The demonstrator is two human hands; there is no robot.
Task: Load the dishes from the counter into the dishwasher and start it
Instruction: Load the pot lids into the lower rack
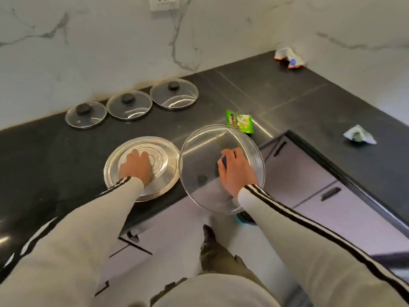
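Striped sleeves [287, 209] end in fingers [238, 152] clamped on lids: right hand [236, 171] on the glass lid [203, 156] by its knob [224, 161], left hand [136, 167] on the steel lid [169, 156] beside it; lift both level.

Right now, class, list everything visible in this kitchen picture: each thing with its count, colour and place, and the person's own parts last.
small glass lids: 3, clear with black knobs, in a row by the wall
steel lid: 1, silver, front of the counter
large glass lid: 1, clear, overhanging the counter's front edge
snack packet: 1, green, behind the large glass lid
crumpled wrappers: 2, mostly white, far corner and right side
counter: 1, black
wall socket: 1, white, marble wall
left hand: over the steel lid's centre
right hand: grips the large glass lid's knob
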